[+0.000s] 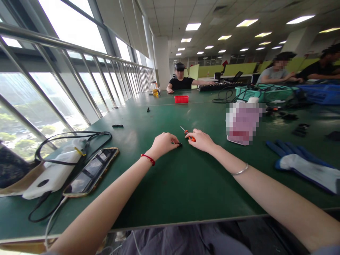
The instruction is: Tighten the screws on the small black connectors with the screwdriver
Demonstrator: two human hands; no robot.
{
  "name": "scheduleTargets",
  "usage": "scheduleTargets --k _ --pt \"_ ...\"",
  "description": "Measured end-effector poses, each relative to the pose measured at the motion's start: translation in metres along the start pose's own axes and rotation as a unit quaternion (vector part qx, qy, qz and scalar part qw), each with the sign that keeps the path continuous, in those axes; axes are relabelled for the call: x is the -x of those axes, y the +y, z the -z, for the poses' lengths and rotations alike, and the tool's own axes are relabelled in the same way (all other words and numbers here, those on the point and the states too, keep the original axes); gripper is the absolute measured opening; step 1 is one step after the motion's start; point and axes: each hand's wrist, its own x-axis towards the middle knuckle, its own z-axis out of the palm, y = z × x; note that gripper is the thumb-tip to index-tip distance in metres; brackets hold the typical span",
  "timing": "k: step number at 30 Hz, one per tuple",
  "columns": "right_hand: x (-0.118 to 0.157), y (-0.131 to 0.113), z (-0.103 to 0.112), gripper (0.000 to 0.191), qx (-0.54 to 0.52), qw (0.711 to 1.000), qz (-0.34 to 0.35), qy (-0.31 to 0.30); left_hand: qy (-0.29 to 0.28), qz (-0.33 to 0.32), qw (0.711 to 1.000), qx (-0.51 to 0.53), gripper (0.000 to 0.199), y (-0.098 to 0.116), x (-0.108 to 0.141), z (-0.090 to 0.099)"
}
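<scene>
Right forearm (268, 184), fingers (190, 134) around screwdriver (192, 139)

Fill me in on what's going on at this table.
At the green table, a person's left hand pinches a small black part, while their right hand holds a screwdriver with an orange-and-black handle. The screwdriver's tip points away from the part, not touching it. A smartphone lies to the left, a blue-and-white glove to the right.

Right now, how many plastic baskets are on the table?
3: red basket straight ahead, green basket right of it, blue basket at the far right; others could be hidden.
</scene>
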Motion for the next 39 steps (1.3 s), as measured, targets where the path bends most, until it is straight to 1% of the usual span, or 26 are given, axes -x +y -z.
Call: scheduleTargets --k 3,6,16,26,29,33,36,37,39 --pt "0.0 -0.001 -0.001 0.025 -0.038 0.999 0.004 0.004 0.007 -0.011 1.0 0.002 0.014 0.003 0.002 -0.003" --pt "0.0 -0.004 -0.003 0.028 -0.073 0.997 0.014 0.004 0.01 -0.016 1.0 0.006 0.014 0.002 0.001 -0.004" --pt "0.0 -0.007 -0.002 0.03 -0.059 0.998 0.033 -0.007 0.003 -0.004 0.998 0.056 0.015 -0.002 -0.002 -0.007" --pt "0.0 -0.007 -0.001 0.028 -0.052 0.998 0.034 -0.014 0.012 -0.02 0.994 0.103 0.015 -0.009 -0.004 -0.013" --pt "-0.001 -0.009 0.0 0.026 -0.059 0.998 0.026 -0.018 0.016 -0.02 0.99 0.137 0.015 -0.012 -0.005 -0.018" --pt "-0.001 -0.009 -0.002 0.023 -0.078 0.997 0.02 -0.02 0.013 -0.006 0.976 0.216 0.016 -0.017 -0.005 -0.025" --pt "-0.002 -0.007 -0.003 0.025 -0.109 0.994 0.011 -0.002 0.007 0.001 0.968 0.252 0.017 -0.018 -0.005 -0.029" --pt "-0.003 -0.006 -0.002 0.028 -0.122 0.992 0.009 0.014 0.006 0.004 0.966 0.26 0.017 -0.017 -0.005 -0.029" --pt "-0.003 -0.005 0.002 0.031 -0.15 0.986 0.012 0.066 0.006 0.01 0.961 0.275 0.017 -0.015 -0.004 -0.03"
